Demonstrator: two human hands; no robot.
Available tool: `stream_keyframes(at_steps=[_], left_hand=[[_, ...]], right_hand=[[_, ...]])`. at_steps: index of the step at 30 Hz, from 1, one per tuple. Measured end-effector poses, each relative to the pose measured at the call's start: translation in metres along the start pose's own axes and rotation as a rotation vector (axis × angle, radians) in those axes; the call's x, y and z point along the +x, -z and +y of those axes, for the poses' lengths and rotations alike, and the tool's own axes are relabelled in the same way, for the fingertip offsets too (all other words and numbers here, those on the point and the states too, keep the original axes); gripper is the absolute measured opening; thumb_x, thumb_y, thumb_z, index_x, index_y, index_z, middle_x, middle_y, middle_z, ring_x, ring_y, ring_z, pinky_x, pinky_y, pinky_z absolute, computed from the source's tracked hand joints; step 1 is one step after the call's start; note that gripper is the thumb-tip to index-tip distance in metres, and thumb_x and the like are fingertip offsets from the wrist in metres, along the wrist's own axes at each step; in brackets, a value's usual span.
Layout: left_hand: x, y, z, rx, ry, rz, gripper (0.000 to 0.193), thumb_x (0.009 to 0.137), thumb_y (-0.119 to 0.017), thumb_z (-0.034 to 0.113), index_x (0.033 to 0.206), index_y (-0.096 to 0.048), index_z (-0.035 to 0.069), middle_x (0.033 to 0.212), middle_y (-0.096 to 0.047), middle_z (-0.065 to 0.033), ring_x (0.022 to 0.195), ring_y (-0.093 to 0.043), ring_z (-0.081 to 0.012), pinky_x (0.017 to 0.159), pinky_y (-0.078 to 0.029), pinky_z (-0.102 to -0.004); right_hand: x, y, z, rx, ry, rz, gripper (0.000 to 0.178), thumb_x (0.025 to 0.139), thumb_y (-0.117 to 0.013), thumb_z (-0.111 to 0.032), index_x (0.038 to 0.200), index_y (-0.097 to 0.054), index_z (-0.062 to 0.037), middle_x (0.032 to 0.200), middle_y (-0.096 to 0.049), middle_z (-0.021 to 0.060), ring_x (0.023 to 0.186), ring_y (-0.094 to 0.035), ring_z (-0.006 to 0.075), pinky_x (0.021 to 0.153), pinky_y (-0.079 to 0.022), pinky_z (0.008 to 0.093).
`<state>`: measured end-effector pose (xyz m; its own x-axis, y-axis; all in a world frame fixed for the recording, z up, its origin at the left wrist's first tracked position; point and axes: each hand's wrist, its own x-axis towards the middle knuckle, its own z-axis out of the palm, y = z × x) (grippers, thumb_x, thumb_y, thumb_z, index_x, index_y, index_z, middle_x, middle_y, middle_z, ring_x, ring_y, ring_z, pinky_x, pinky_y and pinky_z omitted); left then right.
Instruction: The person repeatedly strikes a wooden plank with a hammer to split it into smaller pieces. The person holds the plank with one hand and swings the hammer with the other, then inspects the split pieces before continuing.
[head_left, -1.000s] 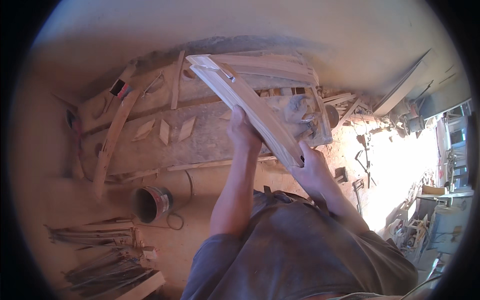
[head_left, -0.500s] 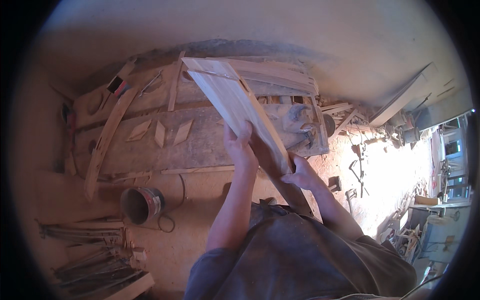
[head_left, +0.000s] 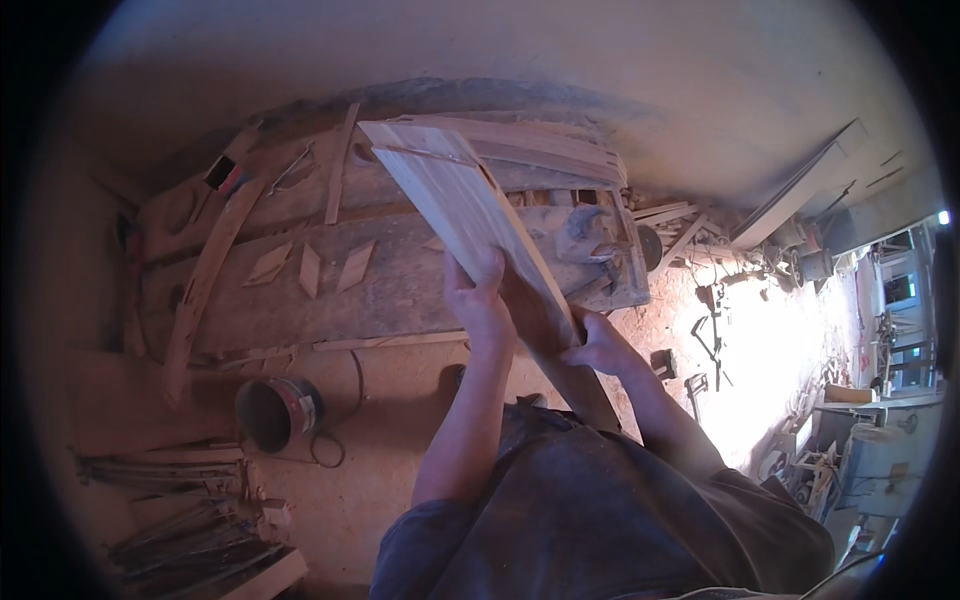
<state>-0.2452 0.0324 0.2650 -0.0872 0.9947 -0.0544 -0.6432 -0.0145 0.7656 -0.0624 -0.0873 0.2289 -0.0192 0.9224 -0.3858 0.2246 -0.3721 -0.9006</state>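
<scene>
A long, pale wooden board is held aslant in front of me, its angled far end up over the workbench and its near end by my body. A groove or joint line crosses it close to that far end, and a small slot shows in its right edge. My left hand is closed on the board's left edge, thumb on the face. Lower down, my right hand grips the right edge. The fingers beneath the board are hidden.
A worn wooden workbench bears several diamond-shaped wood pieces, a curved wooden strip and stacked boards. A bucket stands on the floor at left. Clamps and bars lie lower left; a sheet of wood leans right.
The surroundings have shifted slightly left in the view. Both hands keep their hold on the board, whose far end sits slightly lower and further left.
</scene>
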Motion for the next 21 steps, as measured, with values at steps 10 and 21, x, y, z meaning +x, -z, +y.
stream_keyframes(at_steps=[10,21], left_hand=[[-0.001,-0.002,0.004,0.079,-0.019,0.022,0.063,0.099,-0.078,0.026,0.150,-0.053,-0.001,0.134,-0.064,-0.0109,0.124,-0.059,-0.0208,0.105,-0.046,-0.0340],[0.034,-0.011,0.003,0.268,-0.078,-0.025,0.077,0.099,-0.079,0.027,0.159,-0.040,-0.002,0.145,-0.058,-0.0174,0.131,-0.057,-0.0240,0.107,-0.047,-0.0372]], right_hand=[[0.013,0.001,0.011,0.123,-0.013,-0.057,0.079,0.069,-0.082,0.002,0.144,-0.058,0.0030,0.133,-0.069,0.0124,0.128,-0.061,0.0228,0.113,-0.045,0.0378],[0.061,-0.018,-0.001,0.167,0.022,0.002,0.081,0.069,-0.078,0.007,0.147,-0.058,-0.0018,0.136,-0.068,0.0085,0.130,-0.059,0.0190,0.115,-0.044,0.0365]])
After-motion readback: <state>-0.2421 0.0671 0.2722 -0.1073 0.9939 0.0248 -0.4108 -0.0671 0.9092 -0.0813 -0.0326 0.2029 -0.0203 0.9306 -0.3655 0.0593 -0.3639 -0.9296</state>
